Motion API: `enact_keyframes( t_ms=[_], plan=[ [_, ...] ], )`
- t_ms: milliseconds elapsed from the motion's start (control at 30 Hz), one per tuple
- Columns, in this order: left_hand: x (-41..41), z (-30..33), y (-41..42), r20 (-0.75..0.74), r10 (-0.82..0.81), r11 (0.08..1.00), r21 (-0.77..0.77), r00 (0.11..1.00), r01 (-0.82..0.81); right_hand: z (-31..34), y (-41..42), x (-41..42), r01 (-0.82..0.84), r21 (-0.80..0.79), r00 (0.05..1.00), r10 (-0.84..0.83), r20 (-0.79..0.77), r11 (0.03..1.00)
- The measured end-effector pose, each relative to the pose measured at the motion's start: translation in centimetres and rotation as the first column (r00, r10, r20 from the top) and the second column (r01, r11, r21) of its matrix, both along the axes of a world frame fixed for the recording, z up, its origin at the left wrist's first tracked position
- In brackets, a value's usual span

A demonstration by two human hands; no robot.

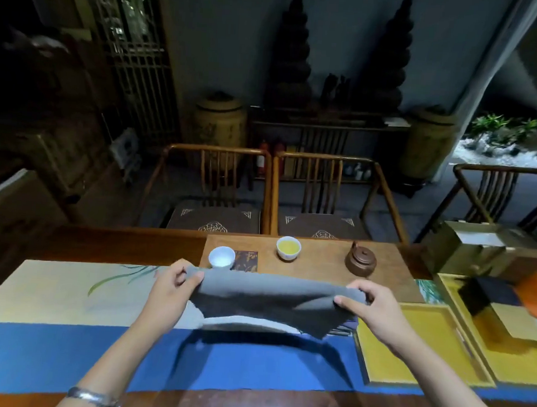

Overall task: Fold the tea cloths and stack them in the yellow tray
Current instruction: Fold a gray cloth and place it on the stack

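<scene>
A grey tea cloth (270, 301) hangs stretched in the air above the table runner, doubled over along its top edge. My left hand (174, 288) pinches its left end and my right hand (371, 307) pinches its right end. The cloth's lower edges droop toward the runner and cast a shadow on the blue band. The yellow tray (415, 347) lies flat on the table just right of my right hand, with nothing on the part that shows. Under the cloth's right corner, a dark bit of another cloth (346, 329) peeks out; what it is cannot be told for sure.
Behind the cloth stand a white empty cup (221, 257), a cup of yellow tea (288, 248) and a brown clay teapot (360, 261). A second yellow tray (504, 343) with a black box (488, 294) lies at the far right. Wooden chairs face the table's far edge.
</scene>
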State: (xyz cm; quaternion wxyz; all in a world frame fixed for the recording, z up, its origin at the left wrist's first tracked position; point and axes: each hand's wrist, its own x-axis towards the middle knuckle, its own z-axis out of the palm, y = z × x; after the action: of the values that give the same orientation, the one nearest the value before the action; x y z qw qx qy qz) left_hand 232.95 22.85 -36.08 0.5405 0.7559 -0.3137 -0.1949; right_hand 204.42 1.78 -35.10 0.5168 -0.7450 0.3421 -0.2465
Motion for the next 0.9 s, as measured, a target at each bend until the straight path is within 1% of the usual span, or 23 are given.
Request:
enact_keyframes(
  t_ms=[133, 233, 300, 400, 500, 600, 700, 800, 900],
  plan=[
    [-1.3, -3.8, 2.6, -0.136, -0.035, 0.998, 0.049, 0.990, 0.042, -3.4, 1.9, -1.4, 0.007, 0.124, 0.998, 0.002, -0.070, 0.992],
    [-3.3, -7.9, 5.5, -0.235, -0.010, 0.993, 0.111, 0.972, 0.037, -6.4, 4.4, -3.1, -0.001, 0.272, 0.991, 0.037, -0.126, 0.962],
    [-4.5, -10.7, 7.4, -0.288, -0.003, 0.988, 0.150, 0.958, 0.048, -8.4, 6.2, -4.4, -0.005, 0.341, 0.981, 0.072, -0.182, 0.940],
    [-6.0, -13.6, 9.5, -0.359, -0.001, 0.976, 0.204, 0.933, 0.080, -10.9, 8.3, -6.0, -0.019, 0.383, 0.957, 0.128, -0.261, 0.924],
    [-7.1, -14.3, 9.9, -0.408, 0.006, 0.968, 0.230, 0.913, 0.096, -12.7, 9.1, -6.7, -0.012, 0.429, 0.939, 0.157, -0.306, 0.903],
    [-7.7, -14.7, 9.2, -0.409, 0.031, 0.966, 0.248, 0.912, 0.078, -14.2, 9.0, -6.6, 0.008, 0.430, 0.924, 0.158, -0.349, 0.903],
    [-7.0, -15.6, 8.2, -0.399, 0.078, 0.967, 0.253, 0.914, 0.027, -15.4, 8.3, -5.6, 0.061, 0.403, 0.923, 0.102, -0.371, 0.913],
    [-6.0, -17.0, 6.8, -0.324, 0.129, 0.957, 0.288, 0.937, -0.032, -16.8, 7.0, -4.1, 0.162, 0.411, 0.931, -0.001, -0.366, 0.897],
    [-4.6, -19.2, 6.0, -0.242, 0.190, 0.934, 0.343, 0.952, -0.100, -18.4, 5.4, -2.3, 0.198, 0.388, 0.921, -0.036, -0.388, 0.900]
  ],
)
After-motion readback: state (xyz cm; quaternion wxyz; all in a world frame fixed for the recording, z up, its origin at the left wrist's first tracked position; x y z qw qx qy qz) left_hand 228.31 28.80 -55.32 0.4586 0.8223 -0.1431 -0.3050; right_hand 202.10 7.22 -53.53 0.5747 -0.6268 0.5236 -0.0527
